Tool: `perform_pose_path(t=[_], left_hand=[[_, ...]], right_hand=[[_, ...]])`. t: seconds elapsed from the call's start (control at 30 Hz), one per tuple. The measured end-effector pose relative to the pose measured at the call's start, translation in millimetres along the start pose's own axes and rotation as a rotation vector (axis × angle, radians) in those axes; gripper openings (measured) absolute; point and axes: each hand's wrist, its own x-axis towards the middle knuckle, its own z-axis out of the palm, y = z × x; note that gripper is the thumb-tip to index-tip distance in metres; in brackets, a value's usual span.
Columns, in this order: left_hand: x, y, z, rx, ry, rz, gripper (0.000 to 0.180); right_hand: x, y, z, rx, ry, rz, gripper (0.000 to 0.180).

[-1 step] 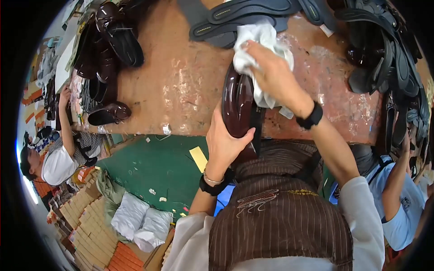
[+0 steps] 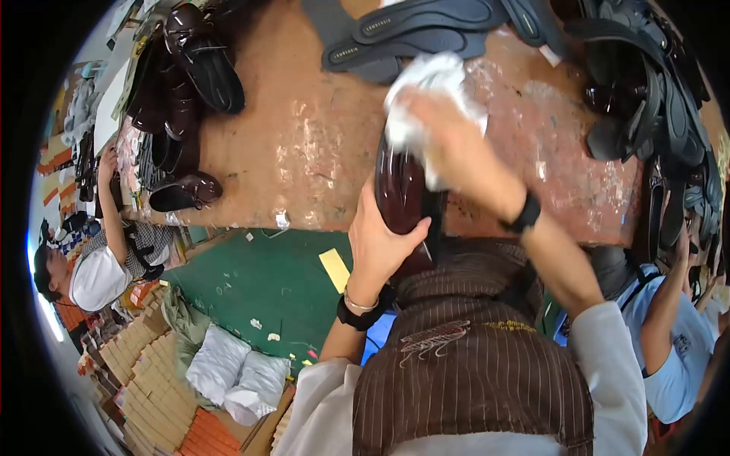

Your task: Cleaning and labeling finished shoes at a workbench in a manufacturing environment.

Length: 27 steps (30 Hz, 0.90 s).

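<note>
A glossy dark burgundy leather shoe (image 2: 399,197) sits at the near edge of the workbench, one end pointing toward me. My left hand (image 2: 380,239) grips that near end, thumb on the right side and fingers on the left. Against the shoe's far part, my right hand (image 2: 455,140) presses a crumpled white cloth (image 2: 437,76); hand and cloth are smeared by motion. The cloth hides the far end of the shoe. Just right of the shoe lies a dark, flat piece (image 2: 435,213), partly covered, whose kind I cannot make out.
Grey insoles (image 2: 426,23) lie along the bench's (image 2: 296,152) far side. Burgundy shoes (image 2: 186,190) stand at the left, more shoes and insoles (image 2: 661,99) at the right. One person (image 2: 95,273) works at the left, another (image 2: 669,327) at the right. White bags (image 2: 220,365) rest below left.
My right hand has drawn the white cloth nearer to me and slightly left, so it covers more of the shoe's upper. My left hand keeps its hold in nearly the same place.
</note>
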Motion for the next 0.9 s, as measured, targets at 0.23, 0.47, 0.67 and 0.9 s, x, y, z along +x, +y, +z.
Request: perform_pose_path(t=[0.23,0.47,0.67,0.9], left_hand=[[3,-19,-18,-0.208,-0.169,0.099,0.125],[-3,-60,-31,-0.676,-0.400,-0.157,0.110],[2,-3,-10,-0.368,-0.053,-0.119,0.091],[-28,38,19,0.424,0.154,0.089,0.112]], right_hand=[[11,6,-16,-0.084,-0.170,0.303,0.035],[-35,-26,0,0.272,-0.191,0.094,0.034],[-87,-36,-30,0.467,-0.519,0.146,0.029],[-118,6,-104,0.742,0.823,0.762,0.040]])
